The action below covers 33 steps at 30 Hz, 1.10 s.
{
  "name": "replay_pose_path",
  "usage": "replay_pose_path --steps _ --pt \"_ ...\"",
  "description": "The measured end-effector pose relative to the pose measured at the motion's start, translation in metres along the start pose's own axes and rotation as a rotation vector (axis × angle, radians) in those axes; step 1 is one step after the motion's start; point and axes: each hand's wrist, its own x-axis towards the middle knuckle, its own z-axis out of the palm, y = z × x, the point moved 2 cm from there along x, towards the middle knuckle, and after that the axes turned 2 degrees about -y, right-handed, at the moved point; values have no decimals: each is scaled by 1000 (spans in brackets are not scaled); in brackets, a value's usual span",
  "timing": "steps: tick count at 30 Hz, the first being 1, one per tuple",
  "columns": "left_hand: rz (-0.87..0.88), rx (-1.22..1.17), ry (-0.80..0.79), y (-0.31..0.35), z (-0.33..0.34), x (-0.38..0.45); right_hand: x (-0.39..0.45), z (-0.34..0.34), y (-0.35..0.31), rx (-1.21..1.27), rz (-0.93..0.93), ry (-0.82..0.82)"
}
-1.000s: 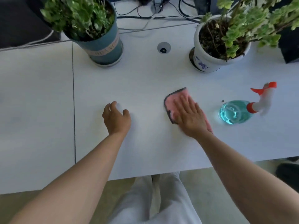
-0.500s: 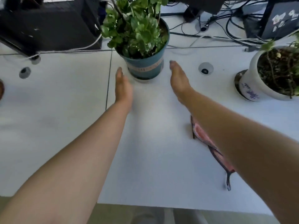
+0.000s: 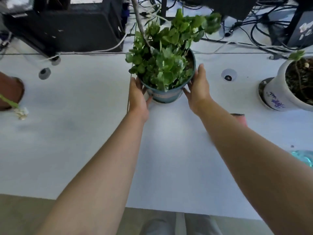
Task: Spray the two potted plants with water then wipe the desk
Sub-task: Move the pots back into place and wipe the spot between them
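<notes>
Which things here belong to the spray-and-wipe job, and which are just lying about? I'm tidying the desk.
Job: teal potted plant, held by left hand and right hand; white potted plant; pink cloth; spray bottle; desk.

Lying about: cables; black box; brown pot.

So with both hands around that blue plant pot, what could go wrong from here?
1. The left hand and right hand hold the blue pot only by its sides; it might slip or tip and spill soil on the white desk.
2. The plant's tall stems lean toward the cables behind and may snag if the pot is lifted.
3. The right forearm passes over the pink cloth and could drag it.
</notes>
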Motion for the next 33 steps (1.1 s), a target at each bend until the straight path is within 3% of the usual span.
replay_pose_path --steps 9,14,16,18,20,24,29,33 --pt "-74 -151 135 -18 -36 -82 -94 -16 64 62 64 -1" --pt "-73 -121 410 -33 -39 -109 -112 -29 53 -121 53 -35" --pt "-97 -25 554 -54 -43 -113 -115 -55 45 -225 33 92" --pt "-197 71 605 -86 -31 -122 -118 -96 35 -255 101 328" --pt "-263 194 546 -123 -2 -135 -121 -143 16 -206 156 530" --pt "-189 477 218 -157 101 -145 -110 -217 -34 188 125 756" --pt "-44 572 -122 -150 238 -118 -91 -265 -88 545 -27 816" --pt "-164 330 -206 -141 307 -87 -70 -286 -100 653 -87 773"
